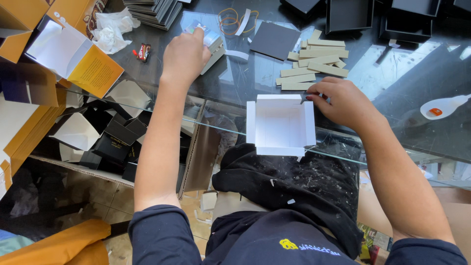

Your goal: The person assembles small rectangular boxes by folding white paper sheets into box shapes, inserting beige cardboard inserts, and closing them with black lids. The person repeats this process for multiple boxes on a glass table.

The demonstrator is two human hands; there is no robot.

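At the near edge of the glass bench (230, 83), I pinch my right hand (343, 100) on the far right corner of the open white box tray (280, 125), while my left hand (185, 55) closes over a small pale block (214, 44) farther back, the cardboard strips (314, 66) within reach.

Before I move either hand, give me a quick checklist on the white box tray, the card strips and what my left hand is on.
1. White box tray flat on the glass table, open side up: ok.
2. Right hand at the tray's far right corner: ok; what its fingertips pinch: cannot tell.
3. Left hand resting on the small stack of pads: ok.
4. Tan card strips piled beside the right hand: ok.
5. Tray overhangs table's near edge: not ok.
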